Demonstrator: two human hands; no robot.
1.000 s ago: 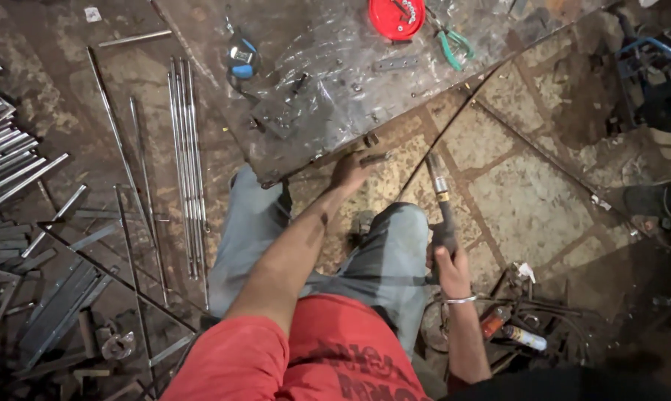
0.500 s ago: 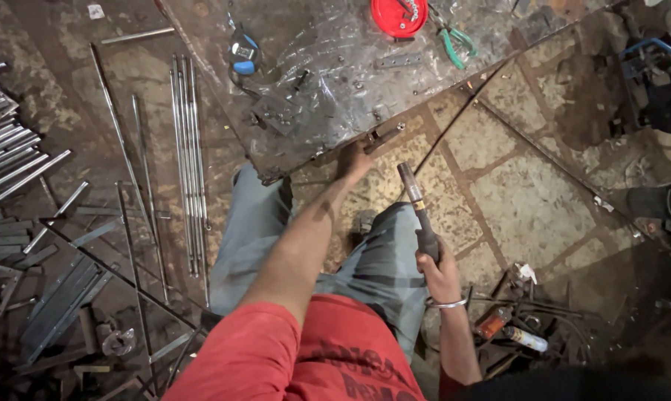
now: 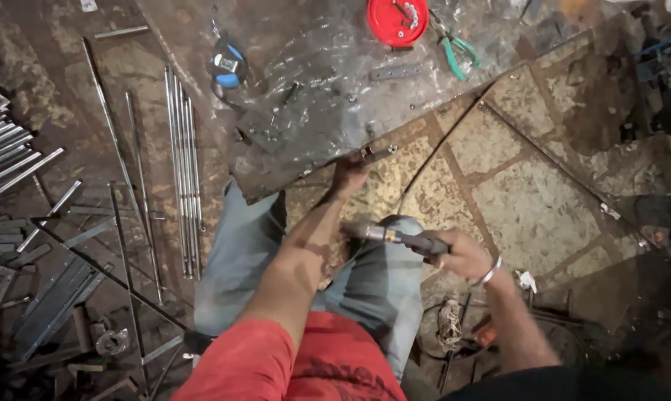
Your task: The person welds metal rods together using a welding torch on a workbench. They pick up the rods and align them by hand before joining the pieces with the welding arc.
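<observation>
Left hand (image 3: pixel 348 177) pinches a small bar (image 3: pixel 376 154) at the plate (image 3: pixel 306 89) edge — right hand (image 3: pixel 460 256) grips a torch (image 3: pixel 399 238), held over tiled floor (image 3: pixel 529 200) below that edge.

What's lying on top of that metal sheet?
On the metal sheet: a red lid, green-handled pliers, a blue tape measure and small metal pieces. The floor beneath is covered.

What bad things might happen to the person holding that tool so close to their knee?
The right hand holds a torch-like tool whose tip lies just over the right knee, so it might burn or poke the jeans. The bare left hand grips a small metal piece at the steel plate's edge, which may be sharp. Loose rods on the floor could trip someone.
</observation>
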